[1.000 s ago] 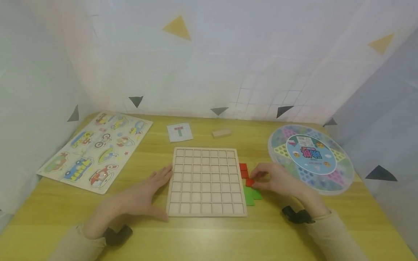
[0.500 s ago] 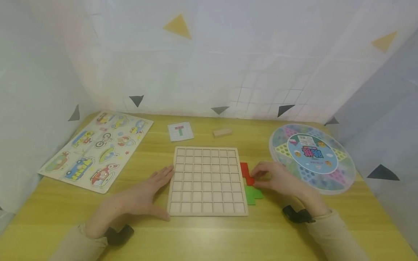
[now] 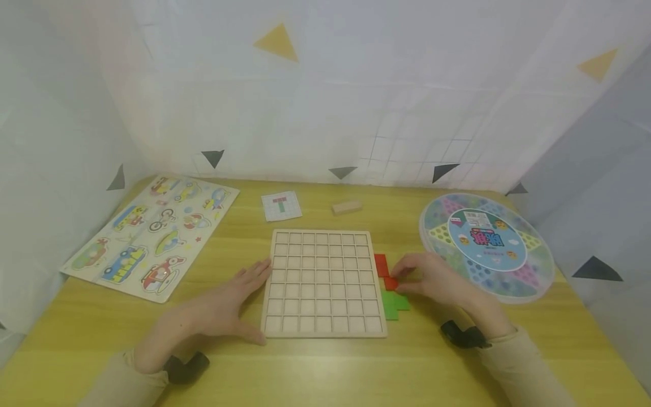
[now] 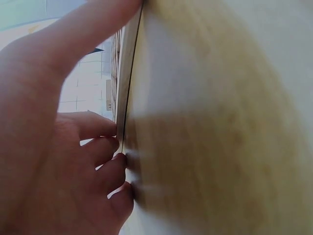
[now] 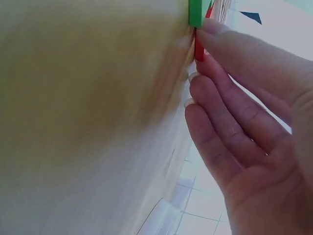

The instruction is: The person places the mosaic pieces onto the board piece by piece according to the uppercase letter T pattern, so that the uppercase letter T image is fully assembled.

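Note:
A wooden grid board with square cells lies flat on the table. My left hand rests at its left side, fingers extended against the edge and thumb by the near-left corner. Beyond the board's right edge lie red tiles and, nearer to me, green tiles. My right hand pinches the nearest red tile between thumb and index finger, low at the tabletop. From the right wrist, the red tile shows between the fingertips, beside a green tile. My fingers partly cover it.
At the left lies a picture puzzle board with vehicles. Near the back wall are a card bearing a red and green T and a small wooden block. A round game box sits close behind my right hand.
The pinched red tile shifted slightly toward the other red tiles early on. Since then both hands have stayed almost still. The head view has moved a little.

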Tool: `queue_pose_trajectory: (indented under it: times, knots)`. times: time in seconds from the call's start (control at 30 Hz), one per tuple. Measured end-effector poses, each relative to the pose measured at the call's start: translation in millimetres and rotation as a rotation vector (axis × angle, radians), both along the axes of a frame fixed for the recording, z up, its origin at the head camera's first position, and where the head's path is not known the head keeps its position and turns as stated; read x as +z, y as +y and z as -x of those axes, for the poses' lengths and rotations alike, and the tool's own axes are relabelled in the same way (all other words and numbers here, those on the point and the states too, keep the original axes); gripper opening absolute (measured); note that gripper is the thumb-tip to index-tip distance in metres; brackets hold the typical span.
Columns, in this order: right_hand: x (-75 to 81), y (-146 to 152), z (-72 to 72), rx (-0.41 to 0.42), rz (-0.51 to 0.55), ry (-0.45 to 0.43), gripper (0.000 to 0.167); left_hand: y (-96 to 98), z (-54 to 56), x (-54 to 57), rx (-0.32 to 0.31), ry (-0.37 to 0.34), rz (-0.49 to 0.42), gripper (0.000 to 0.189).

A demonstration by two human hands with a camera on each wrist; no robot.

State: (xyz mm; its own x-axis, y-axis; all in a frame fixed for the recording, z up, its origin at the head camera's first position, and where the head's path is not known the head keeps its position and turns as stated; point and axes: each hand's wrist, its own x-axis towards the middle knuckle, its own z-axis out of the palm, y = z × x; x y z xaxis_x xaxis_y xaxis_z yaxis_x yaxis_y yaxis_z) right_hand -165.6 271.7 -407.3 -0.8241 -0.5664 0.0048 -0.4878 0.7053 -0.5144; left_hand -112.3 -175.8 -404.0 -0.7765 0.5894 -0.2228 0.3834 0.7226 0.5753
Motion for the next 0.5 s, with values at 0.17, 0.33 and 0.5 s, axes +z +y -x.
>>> queue_pose_trajectory:
  times: [0.17, 0.33, 0.5]
  knots:
    - [2.4, -2, -1.2, -0.011, -0.015, -0.007, 0.023, -0.8, -0.1, -0.3, -0.001, 0.009, -0.011, 0.128]
    - [5.6, -2, -3.4, -0.023, -0.005, -0.024, 0.022, -0.1, -0.2, 0.3, 0.014, 0.007, 0.015, 0.129]
    - [10.6, -2, -5.4, -0.048, 0.037, -0.062, 0.023, 0.9, -0.8, 0.9, 0.008, 0.015, 0.019, 0.128]
